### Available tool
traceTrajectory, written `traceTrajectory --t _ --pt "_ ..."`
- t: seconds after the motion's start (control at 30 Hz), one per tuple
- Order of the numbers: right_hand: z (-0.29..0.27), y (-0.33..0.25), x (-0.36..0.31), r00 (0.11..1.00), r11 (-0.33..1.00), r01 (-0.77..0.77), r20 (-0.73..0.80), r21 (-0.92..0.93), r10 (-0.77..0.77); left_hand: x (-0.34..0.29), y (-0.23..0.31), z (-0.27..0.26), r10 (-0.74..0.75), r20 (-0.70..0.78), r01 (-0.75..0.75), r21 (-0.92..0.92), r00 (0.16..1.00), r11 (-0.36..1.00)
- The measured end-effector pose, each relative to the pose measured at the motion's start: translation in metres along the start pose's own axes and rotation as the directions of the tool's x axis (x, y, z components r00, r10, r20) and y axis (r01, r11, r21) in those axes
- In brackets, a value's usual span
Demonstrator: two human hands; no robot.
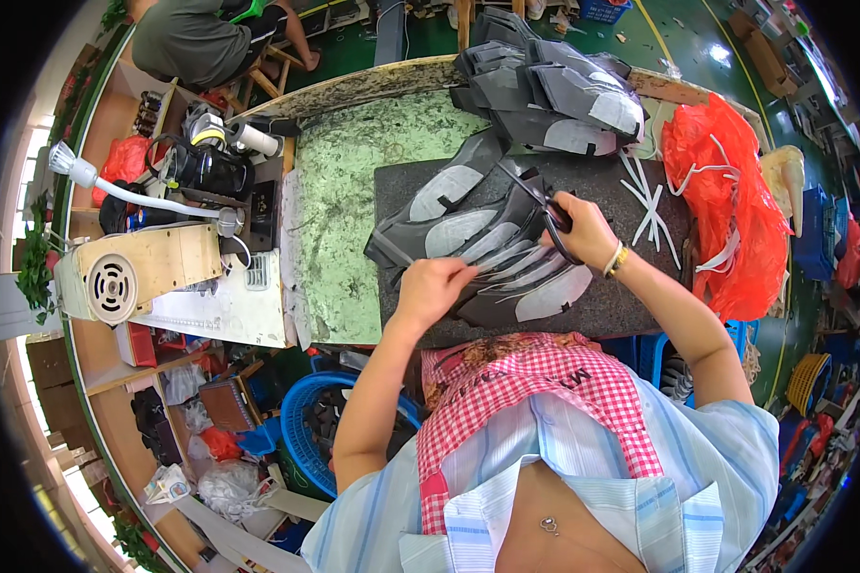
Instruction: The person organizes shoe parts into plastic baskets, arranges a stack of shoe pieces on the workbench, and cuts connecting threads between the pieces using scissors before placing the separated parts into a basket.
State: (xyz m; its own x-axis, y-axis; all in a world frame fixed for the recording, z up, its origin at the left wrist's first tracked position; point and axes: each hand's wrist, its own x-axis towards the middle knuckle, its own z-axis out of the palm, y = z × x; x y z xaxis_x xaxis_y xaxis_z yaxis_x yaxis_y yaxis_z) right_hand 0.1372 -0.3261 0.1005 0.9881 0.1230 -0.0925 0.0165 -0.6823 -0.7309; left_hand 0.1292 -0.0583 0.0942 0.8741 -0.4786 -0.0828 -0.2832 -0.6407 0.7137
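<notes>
Black scissors [561, 218] are gripped in my right hand [586, 232], their blades pointing up and left over a fanned row of pieces. These look like black shoe upper pieces [461, 235] with pale grey patches, overlapping on a dark mat [613, 306]. My left hand [434, 292] is closed in a pinch at the left edge of the row, on what looks like one piece's edge; its fingertips are partly hidden. A taller pile of similar pieces [554, 91] lies at the far side. Thin white strips [651, 212] are scattered right of the scissors.
A red plastic bag [721, 205] stands at the table's right. On the left are a sewing machine [148, 267] and a white lamp [72, 164]. Below the table sits a blue basket [301, 406] with dark scraps. Another person [196, 43] sits at the far left.
</notes>
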Motion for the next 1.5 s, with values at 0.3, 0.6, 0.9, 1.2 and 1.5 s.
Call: traceTrajectory --t 0.3,0.6,0.9,1.2,1.5 --pt "0.044 0.031 0.041 0.929 0.939 0.338 0.182 -0.057 -0.323 0.006 -0.026 0.026 -0.395 0.106 0.395 0.020 0.912 0.918" --pt "-0.026 -0.029 0.004 0.921 0.983 0.058 0.389 -0.175 0.015 0.000 -0.045 -0.015 -0.268 0.024 0.237 0.389 0.963 0.890" --pt "0.060 -0.030 -0.037 0.313 0.558 -0.816 0.928 0.154 0.201 -0.017 -0.050 -0.032 -0.126 0.099 0.108 0.176 0.987 0.979" --pt "0.031 -0.036 -0.041 0.767 0.693 -0.456 0.641 0.558 -0.012 -0.042 0.018 0.010 -0.103 -0.098 0.078 -0.229 0.990 0.970" --pt "0.020 -0.004 0.034 0.971 0.918 -0.175 0.216 0.355 0.102 -0.002 -0.024 -0.029 0.117 -0.126 -0.099 0.139 0.985 0.985"
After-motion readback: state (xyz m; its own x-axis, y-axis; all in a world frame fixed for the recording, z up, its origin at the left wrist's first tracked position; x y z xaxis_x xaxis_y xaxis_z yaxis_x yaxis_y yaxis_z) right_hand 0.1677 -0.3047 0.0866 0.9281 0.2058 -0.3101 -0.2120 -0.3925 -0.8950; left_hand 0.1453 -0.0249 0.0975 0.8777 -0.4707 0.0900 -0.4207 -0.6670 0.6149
